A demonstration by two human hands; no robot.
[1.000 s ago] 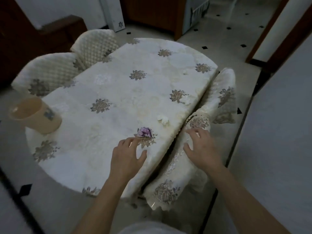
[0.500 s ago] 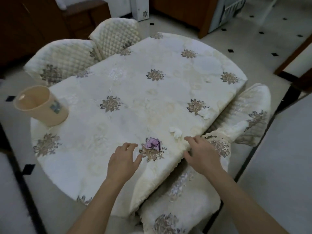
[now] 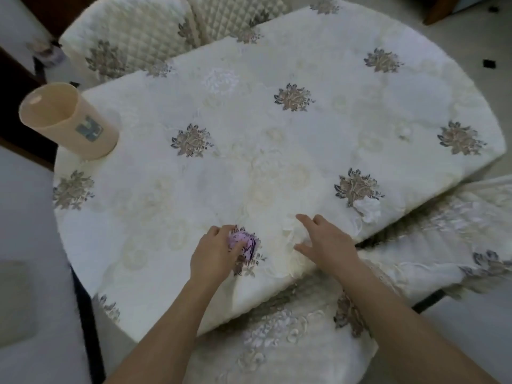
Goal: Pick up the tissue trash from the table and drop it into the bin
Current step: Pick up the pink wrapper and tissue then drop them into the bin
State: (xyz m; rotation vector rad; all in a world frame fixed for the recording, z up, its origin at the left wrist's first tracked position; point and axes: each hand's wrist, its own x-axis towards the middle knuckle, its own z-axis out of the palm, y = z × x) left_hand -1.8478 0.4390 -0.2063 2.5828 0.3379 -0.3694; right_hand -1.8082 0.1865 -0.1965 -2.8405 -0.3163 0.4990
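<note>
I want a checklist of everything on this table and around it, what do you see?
Surface: round table with cream floral tablecloth.
Job's things: crumpled purple tissue near the front edge; crumpled white tissue at the right edge; beige plastic bin upright at the far left.
Clutter: nothing seen.
Hands: left hand closing on the purple tissue; right hand open, over a pale wad I cannot make out.
Cables: nothing seen.
Surroundings: quilted cream chair covers behind, more at the right; pale tiled floor.

A floral embroidered tablecloth (image 3: 277, 151) covers the table, with quilted chair covers (image 3: 130, 37) just beyond its far edge.
</note>
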